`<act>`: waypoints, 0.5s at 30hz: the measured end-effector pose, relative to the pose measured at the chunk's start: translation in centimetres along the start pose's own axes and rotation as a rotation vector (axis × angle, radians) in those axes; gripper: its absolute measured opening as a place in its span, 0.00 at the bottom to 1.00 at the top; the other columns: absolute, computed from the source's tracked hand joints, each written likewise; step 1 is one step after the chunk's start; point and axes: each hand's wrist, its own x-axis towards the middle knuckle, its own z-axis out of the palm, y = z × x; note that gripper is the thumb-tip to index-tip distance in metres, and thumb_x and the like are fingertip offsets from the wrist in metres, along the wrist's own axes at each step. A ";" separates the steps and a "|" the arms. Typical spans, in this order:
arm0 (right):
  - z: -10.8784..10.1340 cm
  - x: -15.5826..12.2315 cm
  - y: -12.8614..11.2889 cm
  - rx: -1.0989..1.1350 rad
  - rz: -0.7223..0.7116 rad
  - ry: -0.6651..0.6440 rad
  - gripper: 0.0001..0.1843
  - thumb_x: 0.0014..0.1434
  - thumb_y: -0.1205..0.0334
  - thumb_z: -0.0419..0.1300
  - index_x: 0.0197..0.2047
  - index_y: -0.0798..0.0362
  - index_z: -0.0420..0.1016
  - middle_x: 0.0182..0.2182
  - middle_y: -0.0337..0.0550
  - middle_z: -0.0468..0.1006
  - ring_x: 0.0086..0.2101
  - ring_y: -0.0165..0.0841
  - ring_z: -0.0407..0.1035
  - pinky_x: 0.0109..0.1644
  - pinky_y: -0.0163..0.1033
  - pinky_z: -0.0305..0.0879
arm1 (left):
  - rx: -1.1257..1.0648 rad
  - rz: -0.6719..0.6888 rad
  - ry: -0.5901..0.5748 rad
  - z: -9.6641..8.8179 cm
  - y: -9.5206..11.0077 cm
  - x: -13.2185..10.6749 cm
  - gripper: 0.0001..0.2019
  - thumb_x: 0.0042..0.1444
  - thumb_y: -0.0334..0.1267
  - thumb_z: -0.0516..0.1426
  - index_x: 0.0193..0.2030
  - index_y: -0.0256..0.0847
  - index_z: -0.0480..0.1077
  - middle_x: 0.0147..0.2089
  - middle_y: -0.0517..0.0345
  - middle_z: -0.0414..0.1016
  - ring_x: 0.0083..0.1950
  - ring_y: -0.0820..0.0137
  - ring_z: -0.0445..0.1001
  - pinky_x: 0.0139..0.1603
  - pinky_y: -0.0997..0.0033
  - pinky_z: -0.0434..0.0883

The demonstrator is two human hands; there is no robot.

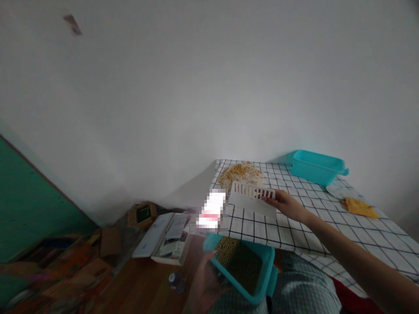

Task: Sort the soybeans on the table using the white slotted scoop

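My right hand (284, 203) reaches over the checked table and grips the right end of a white slotted plastic panel (252, 203). Just beyond the panel, a spread of yellow beans (240, 171), like soybeans, lies on the tablecloth. Below the table's front edge, my left hand (206, 279) is closed on the left side of a teal basin (272, 261), above my lap. Yellow beans (228, 248) fill the basin's far left corner, and small dark green beans (247, 270) cover the rest. Part of my left hand is dim and hard to make out.
Another teal basin (319, 165) stands at the back right of the table (294, 226), near a yellow cloth (362, 207). A blurred-out bright patch lies at the table's left edge. On the floor are an opened white box (172, 244), a jar (176, 281) and cardboard boxes (109, 242).
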 end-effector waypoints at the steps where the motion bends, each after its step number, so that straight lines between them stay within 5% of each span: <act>1: 0.1 -0.2 -0.1 -0.012 -0.011 -0.016 0.19 0.62 0.47 0.55 0.46 0.49 0.78 0.39 0.44 0.81 0.37 0.41 0.74 0.41 0.46 0.70 | -0.003 0.000 -0.016 0.0 0.0 0.0 0.22 0.53 0.47 0.57 0.53 0.42 0.67 0.45 0.50 0.80 0.55 0.53 0.72 0.53 0.51 0.66; 15: -1.7 -5.1 -4.9 -0.060 -0.099 -0.374 0.18 0.64 0.53 0.55 0.54 0.44 0.76 0.44 0.44 0.81 0.43 0.41 0.75 0.44 0.44 0.70 | 0.010 -0.007 0.068 0.6 0.0 -0.2 0.21 0.53 0.47 0.58 0.52 0.40 0.68 0.46 0.49 0.79 0.54 0.53 0.73 0.51 0.53 0.67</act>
